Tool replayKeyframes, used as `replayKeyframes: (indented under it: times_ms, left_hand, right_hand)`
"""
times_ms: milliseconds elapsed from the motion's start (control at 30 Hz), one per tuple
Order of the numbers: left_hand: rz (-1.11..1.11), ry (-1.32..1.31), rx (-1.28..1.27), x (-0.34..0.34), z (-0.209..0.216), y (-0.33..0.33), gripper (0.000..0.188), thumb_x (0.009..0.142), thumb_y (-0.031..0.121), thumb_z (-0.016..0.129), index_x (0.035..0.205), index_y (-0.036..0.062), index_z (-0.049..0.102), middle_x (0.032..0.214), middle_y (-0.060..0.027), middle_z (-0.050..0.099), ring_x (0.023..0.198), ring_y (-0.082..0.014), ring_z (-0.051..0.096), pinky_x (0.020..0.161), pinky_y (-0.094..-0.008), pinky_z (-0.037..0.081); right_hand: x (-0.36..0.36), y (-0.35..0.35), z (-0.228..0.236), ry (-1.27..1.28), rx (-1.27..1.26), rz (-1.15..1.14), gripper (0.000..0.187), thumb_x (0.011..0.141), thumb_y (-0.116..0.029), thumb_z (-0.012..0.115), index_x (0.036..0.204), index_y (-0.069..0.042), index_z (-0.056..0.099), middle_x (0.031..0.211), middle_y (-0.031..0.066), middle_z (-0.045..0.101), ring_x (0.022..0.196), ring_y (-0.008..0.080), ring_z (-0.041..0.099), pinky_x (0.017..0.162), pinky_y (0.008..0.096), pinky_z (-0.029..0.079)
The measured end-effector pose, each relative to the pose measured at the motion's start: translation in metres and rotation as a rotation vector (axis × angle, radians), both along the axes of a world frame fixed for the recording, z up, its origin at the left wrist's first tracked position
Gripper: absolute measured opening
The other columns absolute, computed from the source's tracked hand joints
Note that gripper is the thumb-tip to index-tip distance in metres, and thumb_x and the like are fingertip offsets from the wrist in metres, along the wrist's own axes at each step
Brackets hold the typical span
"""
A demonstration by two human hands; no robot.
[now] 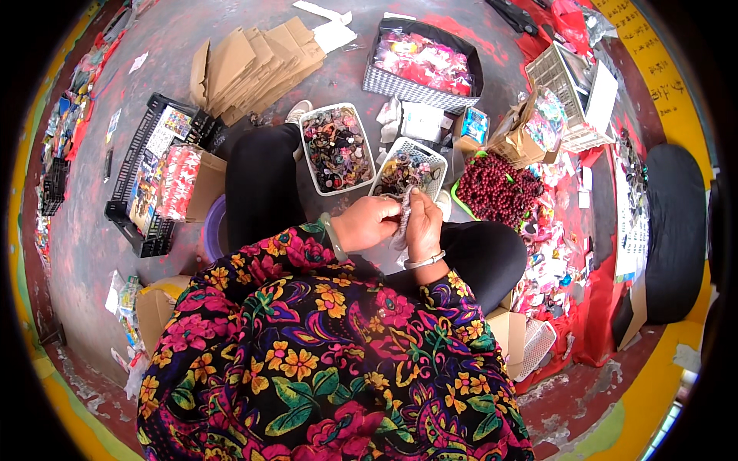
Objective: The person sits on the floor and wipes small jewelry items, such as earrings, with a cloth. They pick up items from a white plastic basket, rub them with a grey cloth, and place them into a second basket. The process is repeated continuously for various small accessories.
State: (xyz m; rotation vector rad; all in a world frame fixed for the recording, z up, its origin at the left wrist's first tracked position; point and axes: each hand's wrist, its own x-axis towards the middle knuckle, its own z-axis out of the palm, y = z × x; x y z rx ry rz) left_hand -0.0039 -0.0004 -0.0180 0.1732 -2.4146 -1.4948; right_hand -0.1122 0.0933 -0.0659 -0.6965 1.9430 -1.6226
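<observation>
My left hand (367, 223) and my right hand (425, 228) are close together above my lap. Between them is a pale grey-purple textured band (403, 220), perhaps a hair tie, pinched by the fingers of both. Its lower end hangs down between the hands. Just beyond my fingers stands a small white basket (440, 174) with mixed hair ties (401, 170) inside. To its left, a larger white tray (347, 190) is filled with many dark and coloured hair ties (335, 146).
Right of the small basket, dark red beads (500, 188) heap over a green-rimmed container (460, 201). A patterned box (415, 94) of packaged pink goods stands farther off. Flattened cardboard (257, 61) lies at far left, above a black crate (127, 180). Loose pink items (550, 265) cover the right-hand floor.
</observation>
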Motion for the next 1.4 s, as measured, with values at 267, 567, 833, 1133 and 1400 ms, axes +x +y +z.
replayKeyframes:
  times_ms: [267, 567, 833, 1133, 1400]
  left_hand:
    - [-0.037, 0.021, 0.171, 0.003, 0.006, -0.003, 0.016, 0.075, 0.001, 0.055, 0.09, 0.0016, 0.057, 0.08, -0.0076, 0.059, 0.073, -0.0178, 0.059, 0.065, -0.0286, 0.045]
    - [0.143, 0.102, 1.378, 0.012, -0.008, -0.031, 0.017, 0.084, 0.001, 0.049, 0.1, -0.0019, 0.053, 0.096, -0.0094, 0.057, 0.093, -0.0195, 0.056, 0.081, -0.0286, 0.046]
    - [0.14, 0.235, 1.611, 0.002, -0.02, -0.01, 0.017, 0.082, -0.001, 0.049, 0.099, -0.0004, 0.054, 0.095, -0.0077, 0.057, 0.089, -0.016, 0.055, 0.082, -0.0271, 0.044]
    - [0.182, 0.117, 1.59, 0.003, -0.018, -0.003, 0.018, 0.083, 0.001, 0.051, 0.101, -0.0011, 0.053, 0.096, -0.0086, 0.057, 0.087, -0.0172, 0.056, 0.081, -0.0283, 0.046]
    - [0.19, 0.101, 1.342, 0.006, -0.019, -0.013, 0.018, 0.082, 0.002, 0.052, 0.1, -0.0022, 0.055, 0.095, -0.0105, 0.059, 0.088, -0.02, 0.058, 0.078, -0.0288, 0.047]
  right_hand:
    - [-0.012, -0.003, 0.027, -0.713, -0.019, -0.098, 0.028, 0.088, -0.02, 0.042, 0.08, 0.001, 0.058, 0.071, 0.006, 0.058, 0.064, 0.0152, 0.054, 0.058, 0.0267, 0.043]
    - [-0.028, -0.002, 0.038, -0.852, -0.389, -0.222, 0.027, 0.091, -0.024, 0.039, 0.095, -0.002, 0.053, 0.087, 0.0094, 0.059, 0.076, 0.0198, 0.059, 0.067, 0.0318, 0.05]
    - [0.005, -0.006, 0.026, -0.212, -0.211, 0.132, 0.02, 0.08, -0.013, 0.061, 0.095, -0.004, 0.052, 0.084, -0.0001, 0.056, 0.074, 0.0062, 0.048, 0.065, 0.0219, 0.042]
    - [0.008, -0.001, 0.041, 0.113, -0.147, -0.019, 0.011, 0.082, -0.011, 0.057, 0.087, -0.004, 0.05, 0.072, -0.0006, 0.054, 0.066, 0.0056, 0.044, 0.06, 0.0219, 0.042]
    - [-0.019, -0.003, 0.016, -0.299, -0.245, -0.108, 0.012, 0.087, -0.013, 0.052, 0.093, -0.004, 0.055, 0.08, -0.0038, 0.054, 0.071, 0.004, 0.046, 0.062, 0.0185, 0.04]
